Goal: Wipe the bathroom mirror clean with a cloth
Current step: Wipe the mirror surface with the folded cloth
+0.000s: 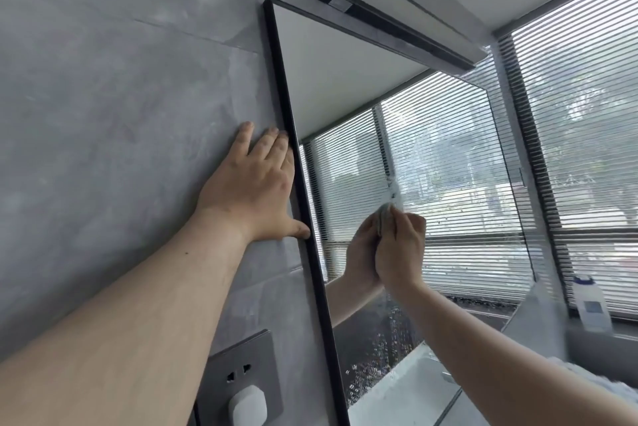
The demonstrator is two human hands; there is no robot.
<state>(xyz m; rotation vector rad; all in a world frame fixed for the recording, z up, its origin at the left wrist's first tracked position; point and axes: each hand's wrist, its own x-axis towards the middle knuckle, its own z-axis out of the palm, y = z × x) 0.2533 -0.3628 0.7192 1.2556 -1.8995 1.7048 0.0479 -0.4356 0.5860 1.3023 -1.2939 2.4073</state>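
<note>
My left hand [252,184] lies flat on the grey wall [103,80] just beside the mirror [345,80]. Its fingers [272,142] are straight and close together, pointing upward, and the outermost one runs along the black frame [300,184]. My thumb sticks out sideways lower down, with its tip touching the same frame edge. My right hand [400,246] is up against the glass near the middle of the mirror, and its fingers [414,222] are curled round a small bunched cloth [385,218], pinching it and pressing it onto the glass. Only a pale grey-green wad of the cloth shows, at the top of my fist where it meets the glass. The hand's reflection sits right against it on the left. A wet, smeary streak [395,184] runs up the glass from the cloth, and a wider cloudy patch spreads to the right of it. Lower down, the glass is speckled with droplets. The mirror reflects slatted window blinds and a white ceiling. Above its top edge a long black light bar [379,7] is fixed to the wall. The real window blinds [587,115] fill the right side, and a white bottle [592,304] with a label stands on the sill beneath them. Low on the wall, under my left forearm, there is a grey socket plate [238,374] with a white plug [248,405] pushed into it.
</note>
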